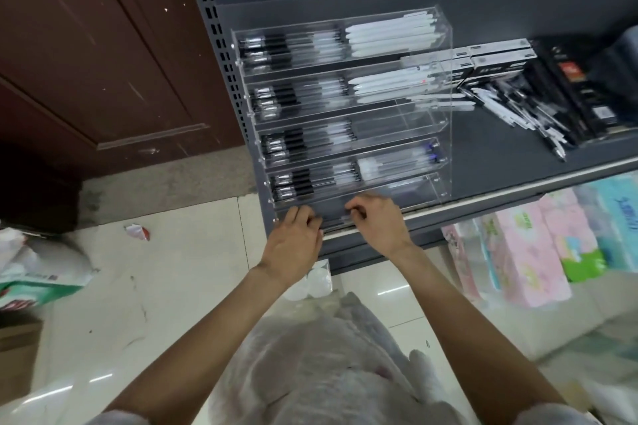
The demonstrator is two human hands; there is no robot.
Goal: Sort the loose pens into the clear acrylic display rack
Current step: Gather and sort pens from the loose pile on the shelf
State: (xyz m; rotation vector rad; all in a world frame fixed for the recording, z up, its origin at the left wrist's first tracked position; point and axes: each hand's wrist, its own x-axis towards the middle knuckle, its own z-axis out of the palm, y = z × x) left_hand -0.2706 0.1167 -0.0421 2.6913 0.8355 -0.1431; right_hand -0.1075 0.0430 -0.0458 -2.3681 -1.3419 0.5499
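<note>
Both your hands are at the front edge of the dark shelf (483,155), at the lowest tier of the clear acrylic display rack (445,107). Your left hand (293,245) has its fingers curled over that tier's front lip; the blur hides whether they pinch a pen there, so the grip cannot be told. Your right hand (376,221) sits just beside it, fingers curled in with the fingertips (354,209) drawn together at the same tier; something thin and dark runs between the two hands, but it is too smeared to say what it is or whether you hold it.

The rack stands at the shelf's left end, against the slotted upright (221,45). Its upper tiers hold black-gripped pens (276,93) in the left compartments and white pens (390,34) in the right ones of the top two tiers. The fourth tier down has pens with blue ends (428,155) on its right side.

The loose pens (518,110) lie in a heap to the right of the rack, well apart from your hands, beside dark boxes (497,59) near the shelf's back right

Below the shelf's front edge stand pastel tissue packs (531,252)
</note>
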